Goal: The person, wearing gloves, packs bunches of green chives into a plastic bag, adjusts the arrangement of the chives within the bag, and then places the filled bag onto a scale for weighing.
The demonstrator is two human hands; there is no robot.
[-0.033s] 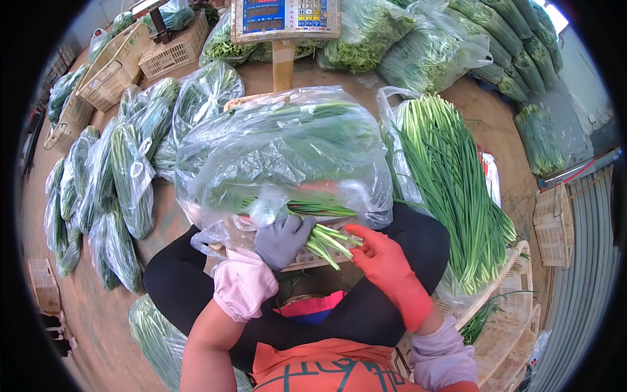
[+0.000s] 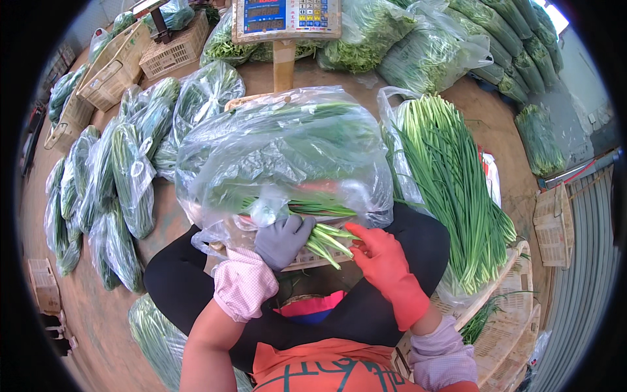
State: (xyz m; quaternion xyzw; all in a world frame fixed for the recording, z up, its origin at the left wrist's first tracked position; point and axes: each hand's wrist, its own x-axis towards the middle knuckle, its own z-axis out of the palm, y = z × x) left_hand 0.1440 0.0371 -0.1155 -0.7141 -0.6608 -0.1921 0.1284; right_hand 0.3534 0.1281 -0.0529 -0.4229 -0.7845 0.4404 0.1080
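Note:
My left hand (image 2: 282,243), in a grey glove, is closed round a small bunch of long green leafy stems (image 2: 323,240), whose pale cut ends point right. My right hand (image 2: 382,264), in a red rubber glove, pinches at those ends with thumb and fingers. Just beyond both hands a clear plastic bag (image 2: 281,150) full of greens lies over a light crate (image 2: 297,264) at my crossed legs, partly hiding the stems. To the right lies a large loose heap of similar greens (image 2: 450,189) on plastic sheeting, by stacked pale baskets (image 2: 506,313).
Bagged greens lie at left (image 2: 130,176), lower left (image 2: 157,330) and piled at back right (image 2: 431,55). A digital scale (image 2: 285,19) on a post stands ahead. Crates (image 2: 170,55) stand back left and another (image 2: 552,222) at right, beside corrugated metal (image 2: 581,281).
My right hand has shifted very slightly up and left at the stem ends. The rest looks the same.

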